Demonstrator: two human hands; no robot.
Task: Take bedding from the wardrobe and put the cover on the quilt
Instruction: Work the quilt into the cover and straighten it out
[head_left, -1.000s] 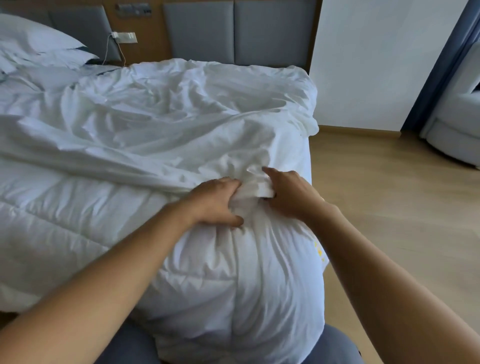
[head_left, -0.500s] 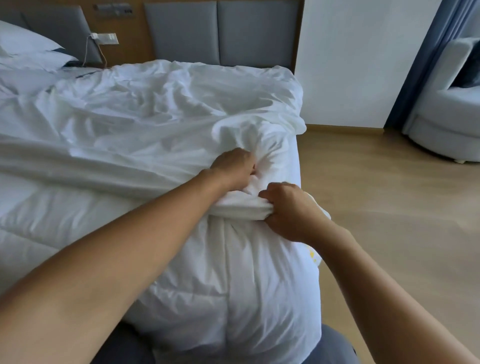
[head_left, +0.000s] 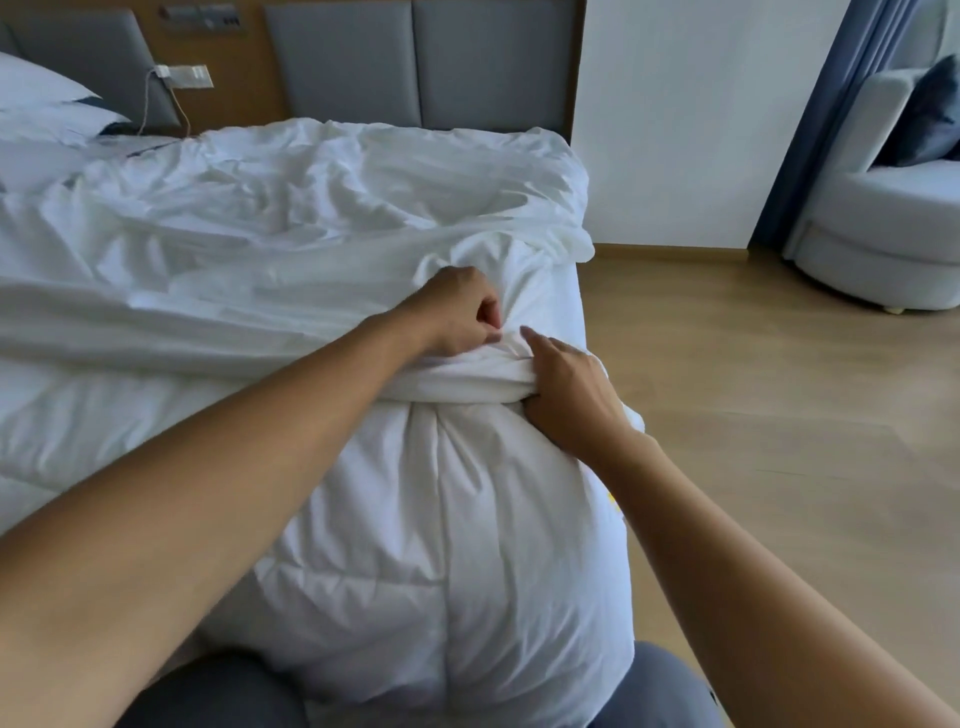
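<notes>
While the cover (head_left: 270, 228) lies crumpled over the quilt's (head_left: 441, 545) far part, both hands clamp its bunched edge.
The left hand (head_left: 460, 312) curls into cover fabric just above the quilt's bare end; the right hand (head_left: 569, 395) grips the roll lying across the quilt, forefinger straight, the two hands nearly touching.
</notes>
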